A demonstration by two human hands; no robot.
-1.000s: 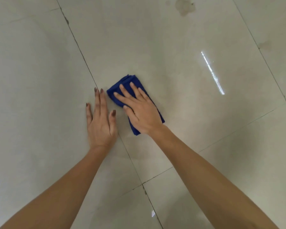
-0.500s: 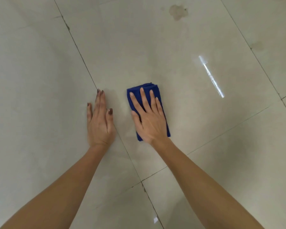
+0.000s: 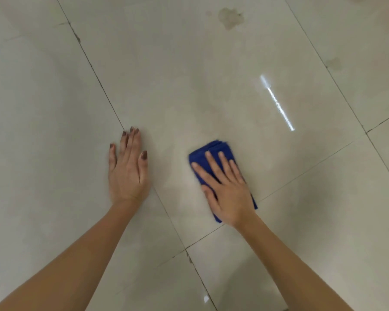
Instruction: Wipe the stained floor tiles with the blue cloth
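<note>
Folded blue cloth (image 3: 220, 151), half hidden under the flat right hand (image 3: 228, 187); left hand (image 3: 127, 171) flat on glossy tiles (image 3: 189, 86).

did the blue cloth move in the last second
Yes: the blue cloth slid right, away from the grout line by the left hand.

A bright streak of reflected light (image 3: 277, 104) slants at right, a small glint (image 3: 206, 299) shows below

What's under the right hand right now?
The folded blue cloth, pressed flat on the floor tile by the right hand. The tile beneath the cloth is covered, so any stain there cannot be seen.
</note>
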